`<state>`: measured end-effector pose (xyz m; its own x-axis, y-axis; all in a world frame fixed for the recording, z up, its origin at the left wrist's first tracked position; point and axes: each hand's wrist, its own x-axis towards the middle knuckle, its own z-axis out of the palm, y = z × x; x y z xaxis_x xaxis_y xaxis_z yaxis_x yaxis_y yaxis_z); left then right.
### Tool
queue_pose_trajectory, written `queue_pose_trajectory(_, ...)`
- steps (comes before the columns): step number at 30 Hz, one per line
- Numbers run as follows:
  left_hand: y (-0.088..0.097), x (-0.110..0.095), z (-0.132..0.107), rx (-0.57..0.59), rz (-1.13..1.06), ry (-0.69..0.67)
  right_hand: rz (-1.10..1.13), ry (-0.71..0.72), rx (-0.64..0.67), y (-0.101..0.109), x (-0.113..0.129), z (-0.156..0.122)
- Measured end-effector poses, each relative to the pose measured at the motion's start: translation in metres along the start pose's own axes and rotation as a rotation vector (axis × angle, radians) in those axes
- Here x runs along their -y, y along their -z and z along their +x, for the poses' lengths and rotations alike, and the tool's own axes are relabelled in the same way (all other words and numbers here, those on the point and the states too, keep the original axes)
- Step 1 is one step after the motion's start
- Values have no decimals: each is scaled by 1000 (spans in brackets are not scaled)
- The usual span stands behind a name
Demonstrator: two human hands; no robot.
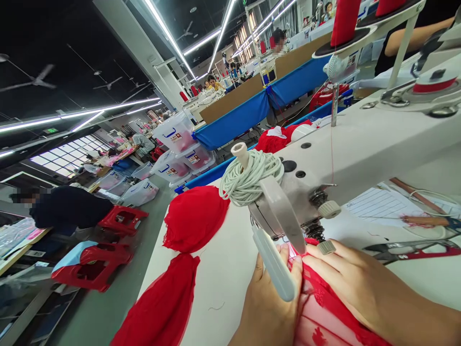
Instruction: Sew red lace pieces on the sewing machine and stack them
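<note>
A white sewing machine point(345, 149) stands over red lace fabric point(317, 307) with sheer parts. My left hand point(268, 300) lies beside the fabric's left edge, fingers stretched toward the needle area and thumb on the cloth; the machine's pale lever point(275, 264) hides part of it. Flat on the red cloth to the right rests my right hand point(349, 274), its fingers extended close to the presser area. The machine head covers the needle and some fingertips. Left of the machine, a gathered red fabric piece point(196, 216) lies on the white table point(212, 283).
Black-bladed scissors point(414, 250) and a written paper sheet point(370, 204) lie at right. Coiled pale cord point(252, 178) hangs round a post on the machine head. Red stools point(97, 264), stacked clear bins point(176, 134) and other people at work are beyond.
</note>
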<state>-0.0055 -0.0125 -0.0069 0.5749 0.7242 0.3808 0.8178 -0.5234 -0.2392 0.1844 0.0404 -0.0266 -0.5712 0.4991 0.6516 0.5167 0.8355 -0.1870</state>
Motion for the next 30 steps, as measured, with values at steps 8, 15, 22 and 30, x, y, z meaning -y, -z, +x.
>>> queue_pose_trajectory(8,-10,2,-12,70,44,-21,26,-17,9,3,0,4)
queue_pose_trajectory(15,-11,3,-10,26,10,-32,63,-31,48,1,-2,4)
queue_pose_trajectory(22,-12,3,-11,37,3,-14,62,-41,64,2,-2,3)
queue_pose_trajectory(30,-13,3,-10,-1,49,-32,124,-53,76,4,-3,6)
